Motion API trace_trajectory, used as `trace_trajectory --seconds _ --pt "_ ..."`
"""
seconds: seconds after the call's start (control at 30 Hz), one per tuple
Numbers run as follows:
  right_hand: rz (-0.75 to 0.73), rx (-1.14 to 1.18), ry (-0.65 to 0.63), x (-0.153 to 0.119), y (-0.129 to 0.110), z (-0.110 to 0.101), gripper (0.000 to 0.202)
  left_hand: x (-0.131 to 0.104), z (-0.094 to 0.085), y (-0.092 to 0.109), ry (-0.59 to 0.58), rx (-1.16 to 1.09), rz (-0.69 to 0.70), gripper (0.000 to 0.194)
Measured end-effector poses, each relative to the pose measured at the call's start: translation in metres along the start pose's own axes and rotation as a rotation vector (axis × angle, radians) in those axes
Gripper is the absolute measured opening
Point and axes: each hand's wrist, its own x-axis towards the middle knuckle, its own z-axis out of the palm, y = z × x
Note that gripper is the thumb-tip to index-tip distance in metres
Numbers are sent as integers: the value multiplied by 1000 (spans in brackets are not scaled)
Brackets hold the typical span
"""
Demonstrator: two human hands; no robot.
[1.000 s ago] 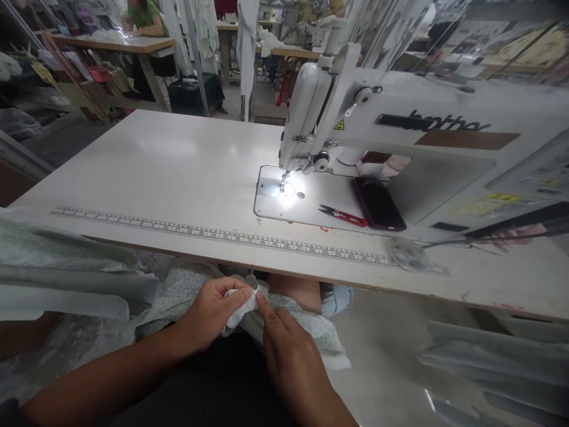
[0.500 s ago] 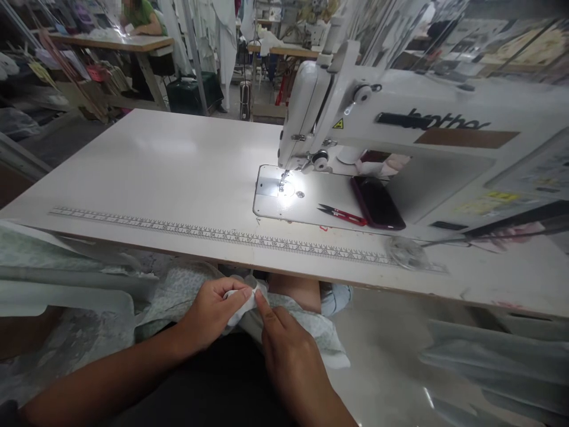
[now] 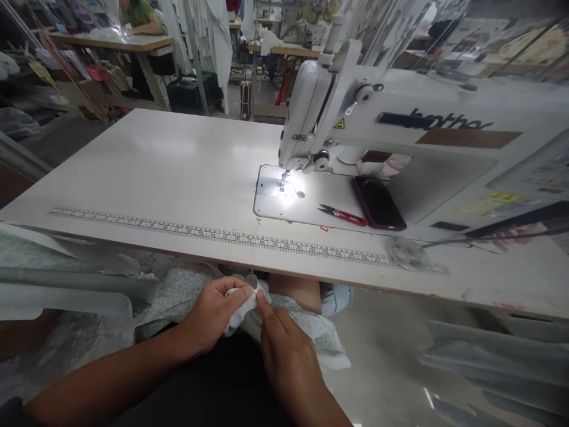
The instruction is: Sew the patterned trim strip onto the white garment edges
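A pale printed fabric piece [image 3: 178,290] with white edges lies bunched over my lap, below the table's front edge. My left hand [image 3: 216,311] is closed on a white fold of it, thumb pressed on top. Close beside it, my right hand [image 3: 287,341] pinches the same white edge, its index finger stretched along the cloth near the left thumb. The fingertips of both hands almost meet. Whatever lies under the right fingers is hidden by the hand.
Ahead stands a white sewing machine [image 3: 400,118] with its lamp lit on the needle plate. Red thread snips [image 3: 344,214], a dark phone [image 3: 377,201] and a clear bobbin-like disc [image 3: 406,254] lie on the table [image 3: 155,172]. A ruler strip [image 3: 213,234] runs along its front. A person [image 3: 142,18] sits far left.
Both hands stay nearly in place on the fabric. The white fold between them has shifted slightly, and the view has barely moved.
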Motion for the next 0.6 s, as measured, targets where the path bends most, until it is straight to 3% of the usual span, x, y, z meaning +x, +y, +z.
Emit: trace_trajectory --seconds 0.6 --pt "-14 -88 -46 3 0 -8 52 0 -3 3 -15 108 50 30"
